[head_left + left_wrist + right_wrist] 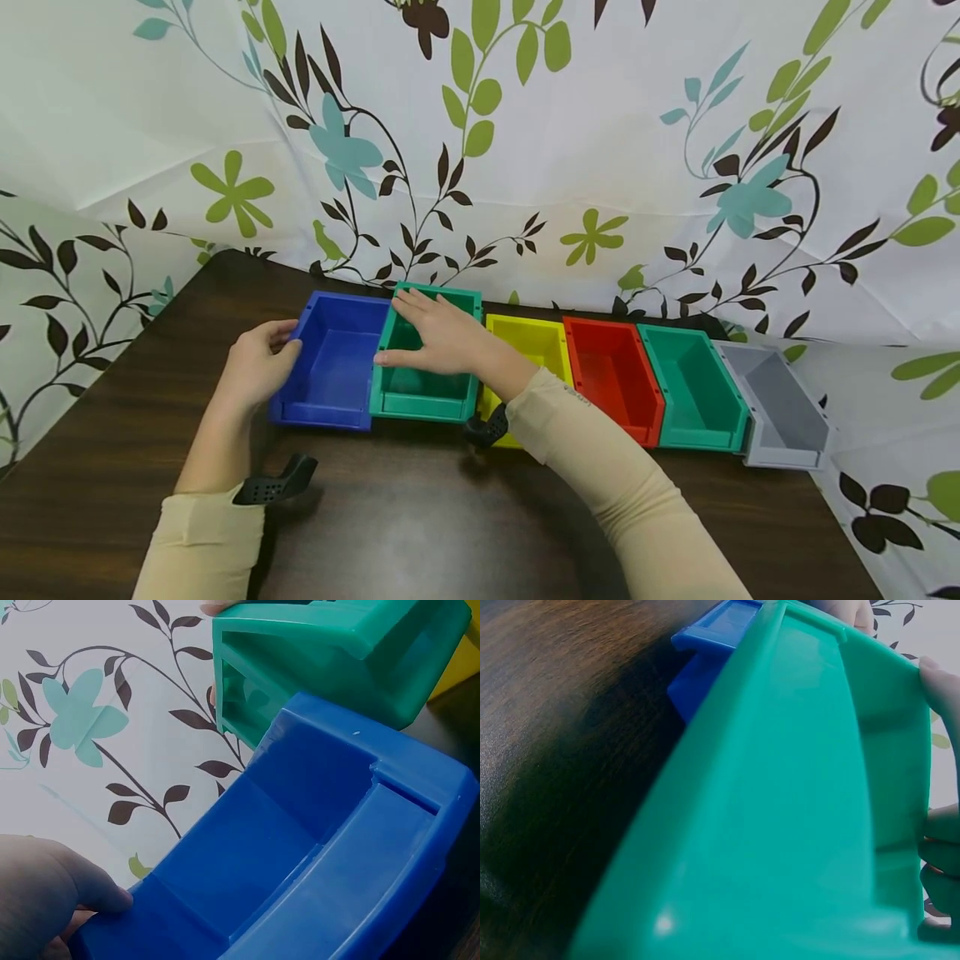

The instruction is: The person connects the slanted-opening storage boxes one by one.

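A blue bin [333, 367] and a green bin [423, 404] stand side by side at the left end of a row on the dark wooden table [420, 517]. My left hand [258, 362] grips the blue bin's left wall near its back corner. In the left wrist view, the left hand [45, 889] touches the blue bin [300, 847], with the green bin [337, 652] beyond it. My right hand [438, 337] lies over the green bin, thumb on its left wall. In the right wrist view, its fingers [941, 690] curl over the rim of the green bin [780, 825].
To the right the row continues with a yellow bin [528, 342], a red bin [611, 375], a second green bin [693, 387] and a grey bin [780, 408]. All look empty. A floral cloth [600, 125] hangs close behind the row and at both sides.
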A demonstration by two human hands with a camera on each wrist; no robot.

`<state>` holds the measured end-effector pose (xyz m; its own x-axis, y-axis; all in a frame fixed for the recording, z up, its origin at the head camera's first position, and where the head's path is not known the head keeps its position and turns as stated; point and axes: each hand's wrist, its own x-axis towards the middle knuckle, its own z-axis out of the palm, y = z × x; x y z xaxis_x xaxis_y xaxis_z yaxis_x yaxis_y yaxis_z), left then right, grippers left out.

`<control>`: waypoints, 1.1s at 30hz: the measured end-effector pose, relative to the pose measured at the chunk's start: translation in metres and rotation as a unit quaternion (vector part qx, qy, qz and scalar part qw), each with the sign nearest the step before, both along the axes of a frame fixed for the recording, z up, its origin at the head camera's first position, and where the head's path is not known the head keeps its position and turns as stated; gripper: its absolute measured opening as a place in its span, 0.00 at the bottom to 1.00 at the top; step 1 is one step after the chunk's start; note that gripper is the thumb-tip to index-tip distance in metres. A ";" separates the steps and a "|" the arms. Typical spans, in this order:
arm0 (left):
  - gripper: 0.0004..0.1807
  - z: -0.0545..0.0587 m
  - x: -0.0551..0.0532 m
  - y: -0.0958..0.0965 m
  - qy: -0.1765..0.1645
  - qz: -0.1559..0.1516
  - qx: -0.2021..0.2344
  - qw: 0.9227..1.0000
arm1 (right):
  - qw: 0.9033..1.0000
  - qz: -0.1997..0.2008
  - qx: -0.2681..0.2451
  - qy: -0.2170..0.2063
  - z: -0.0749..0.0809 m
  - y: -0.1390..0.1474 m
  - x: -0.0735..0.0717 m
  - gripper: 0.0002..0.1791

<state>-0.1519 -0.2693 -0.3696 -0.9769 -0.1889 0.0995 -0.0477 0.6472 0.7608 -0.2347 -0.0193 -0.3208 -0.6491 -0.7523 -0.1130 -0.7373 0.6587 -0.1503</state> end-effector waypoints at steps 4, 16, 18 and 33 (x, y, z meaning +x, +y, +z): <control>0.24 0.000 0.000 -0.001 -0.006 0.000 0.002 1.000 | 1.000 -0.001 -0.004 0.003 -0.002 0.000 -0.001 0.53; 0.24 -0.001 -0.001 -0.002 -0.013 0.001 0.004 1.000 | 1.000 -0.007 0.004 -0.015 -0.037 -0.002 0.001 0.55; 0.24 -0.001 -0.002 -0.002 -0.011 -0.001 0.005 1.000 | 1.000 -0.010 0.004 -0.013 -0.040 -0.002 0.002 0.55; 0.25 -0.002 -0.005 0.001 -0.016 0.013 -0.010 1.000 | 0.999 -0.024 -0.017 -0.019 -0.040 0.002 0.001 0.52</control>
